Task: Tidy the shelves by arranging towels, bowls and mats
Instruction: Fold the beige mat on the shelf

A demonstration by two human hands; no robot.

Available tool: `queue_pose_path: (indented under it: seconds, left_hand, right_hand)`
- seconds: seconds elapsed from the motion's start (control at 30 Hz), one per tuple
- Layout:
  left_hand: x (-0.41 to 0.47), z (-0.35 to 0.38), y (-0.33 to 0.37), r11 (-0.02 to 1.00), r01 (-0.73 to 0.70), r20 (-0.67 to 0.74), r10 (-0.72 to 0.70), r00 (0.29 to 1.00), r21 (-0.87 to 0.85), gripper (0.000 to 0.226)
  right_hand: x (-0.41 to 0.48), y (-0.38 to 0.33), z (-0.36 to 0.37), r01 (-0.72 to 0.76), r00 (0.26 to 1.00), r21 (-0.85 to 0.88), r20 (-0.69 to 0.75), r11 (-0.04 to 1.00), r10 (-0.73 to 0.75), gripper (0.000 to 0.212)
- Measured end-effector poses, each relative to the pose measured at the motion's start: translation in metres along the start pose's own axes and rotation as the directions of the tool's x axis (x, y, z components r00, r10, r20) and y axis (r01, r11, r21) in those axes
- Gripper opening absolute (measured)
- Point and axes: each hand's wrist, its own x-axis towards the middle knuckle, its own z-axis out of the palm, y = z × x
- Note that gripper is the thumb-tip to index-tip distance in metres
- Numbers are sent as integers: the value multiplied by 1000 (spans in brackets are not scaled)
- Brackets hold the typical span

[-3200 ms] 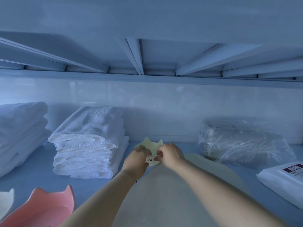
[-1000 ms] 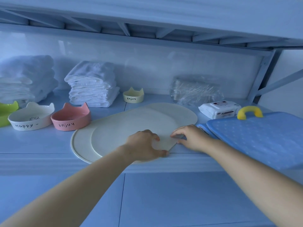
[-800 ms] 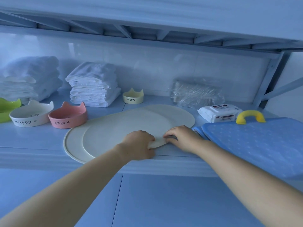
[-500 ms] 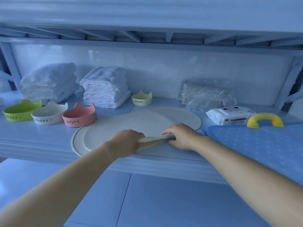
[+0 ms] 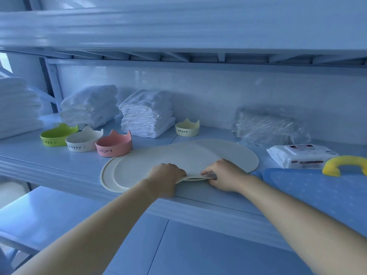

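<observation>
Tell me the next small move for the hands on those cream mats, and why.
Probably slide the top mat leftward until it sits squarely on the lower mat. Both the left hand and right hand pinch its lifted near edge, and the mats are offset, the lower one's rim showing only at the left.

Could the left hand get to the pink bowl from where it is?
Probably yes. The left hand is pinching the top mat at its front edge, and the pink bowl stands just beyond the mats, with nothing between. It would have to let go first.
</observation>
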Motion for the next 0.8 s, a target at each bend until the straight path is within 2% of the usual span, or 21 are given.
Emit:
queue_pose_path:
  seconds: [0.23,0.33,0.5,0.8]
  left_hand:
    - [-4,13,-5,989,44,-122,-62,991,-140,48]
    - [-5,16,-3,987,57,-159,-80,984,-149,48]
    - [-5,19,-2,975,60,-189,-101,977,-214,56]
    - [-1,22,-3,981,-33,-230,-12,973,-189,63]
  right_hand:
    - [9,5,3,-22,1000,-9,-6,1000,22,33]
    - [11,6,3,-45,999,-15,-10,999,45,37]
    - [15,3,-5,-54,999,-87,-13,995,53,37]
    - [0,2,-17,-49,999,-134,-13,990,48,32]
